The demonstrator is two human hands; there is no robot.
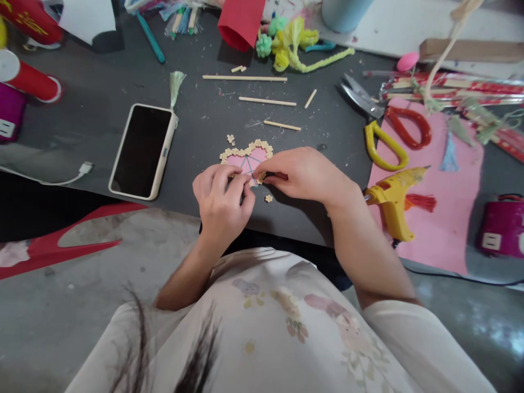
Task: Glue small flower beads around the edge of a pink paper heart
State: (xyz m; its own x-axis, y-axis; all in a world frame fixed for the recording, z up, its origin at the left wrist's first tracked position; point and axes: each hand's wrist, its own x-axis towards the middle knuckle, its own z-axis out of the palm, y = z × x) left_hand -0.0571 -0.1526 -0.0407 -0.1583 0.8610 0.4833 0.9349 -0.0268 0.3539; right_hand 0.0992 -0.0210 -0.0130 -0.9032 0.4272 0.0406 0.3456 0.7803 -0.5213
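A pink heart-shaped piece [257, 155] lies on the dark table close to its front edge. Small cream flower-like bits line its rim, and thin teal lines cross its face. My left hand [223, 196] has its fingers curled over the heart's lower left side. From the right, my right hand [305, 172] pinches at the lower right rim, covering part of it. Whether a tiny bit sits between those fingertips is hidden. One loose cream flower-like bit [268, 198] rests just below the heart, and a small cluster of bits [231, 140] sits above it.
Thin wooden sticks [267, 101] of several lengths lie beyond the heart. A phone [141, 152] is to the left. On the right are scissors [379, 114], a yellow glue gun [395, 202] and a pink sheet [442, 218]. Yellow fuzzy stems [292, 46] lie at the back.
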